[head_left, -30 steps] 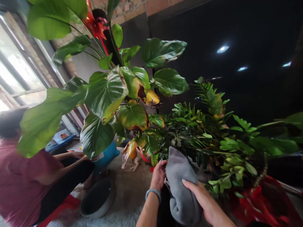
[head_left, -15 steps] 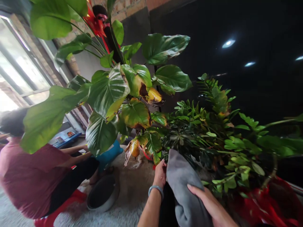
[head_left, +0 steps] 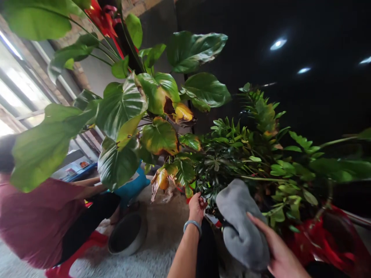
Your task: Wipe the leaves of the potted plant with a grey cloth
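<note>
Work looks unfinished: right hand (head_left: pixel 274 241) grasps grey cloth (head_left: pixel 242 226). Left hand (head_left: pixel 197 208) curls beside dark leaves (head_left: pixel 214 165), grip unclear.

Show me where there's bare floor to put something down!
There's bare floor between the tub and the left hand, below the lowest yellow leaf in the picture. It's crowded to the right: the right hand holds the cloth, with plants and something red around it.
</note>
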Motion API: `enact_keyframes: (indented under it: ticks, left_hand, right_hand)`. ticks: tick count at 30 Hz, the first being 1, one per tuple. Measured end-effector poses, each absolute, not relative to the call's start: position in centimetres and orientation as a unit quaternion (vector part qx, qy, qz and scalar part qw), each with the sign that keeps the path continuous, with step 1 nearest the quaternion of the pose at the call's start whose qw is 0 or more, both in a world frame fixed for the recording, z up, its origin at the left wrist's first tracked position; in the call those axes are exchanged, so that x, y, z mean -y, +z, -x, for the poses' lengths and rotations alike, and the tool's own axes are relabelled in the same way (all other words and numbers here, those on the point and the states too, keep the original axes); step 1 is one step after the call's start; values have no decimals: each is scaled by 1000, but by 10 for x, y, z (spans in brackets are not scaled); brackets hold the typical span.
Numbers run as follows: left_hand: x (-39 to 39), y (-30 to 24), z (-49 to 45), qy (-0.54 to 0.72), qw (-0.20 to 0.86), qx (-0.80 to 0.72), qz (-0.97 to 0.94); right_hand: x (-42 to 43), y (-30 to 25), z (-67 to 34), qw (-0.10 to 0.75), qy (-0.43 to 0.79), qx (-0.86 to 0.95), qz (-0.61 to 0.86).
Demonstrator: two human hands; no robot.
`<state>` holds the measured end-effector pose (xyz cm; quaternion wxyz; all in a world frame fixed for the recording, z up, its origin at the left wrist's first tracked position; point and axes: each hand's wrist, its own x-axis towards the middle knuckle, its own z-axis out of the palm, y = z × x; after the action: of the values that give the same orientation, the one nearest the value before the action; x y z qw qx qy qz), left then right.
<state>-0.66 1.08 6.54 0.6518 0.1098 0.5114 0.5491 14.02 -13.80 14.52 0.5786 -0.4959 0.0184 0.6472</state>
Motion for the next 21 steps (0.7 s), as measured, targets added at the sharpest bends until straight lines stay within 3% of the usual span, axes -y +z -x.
enact_keyframes:
  ticks: [2, 9, 16, 18, 21]
  left_hand:
    - [-11, 65, 8, 552, 646, -516, -106]
    - [-10, 67, 5, 544, 666, -494, -128]
    - [-9, 62, 6, 504, 689, -493, -167]
    - [-8, 62, 8, 495, 700, -479, -187]
    - [-5, 67, 10, 493, 717, -455, -190]
  right_hand:
    - [147, 141, -143, 577, 639, -20, 508]
    - [109, 189, -173, 692, 551, -44, 464]
    - [137, 139, -121, 552, 682, -21, 479]
    - [145, 143, -125, 573, 661, -25, 484]
    - [133, 170, -149, 673, 573, -46, 466]
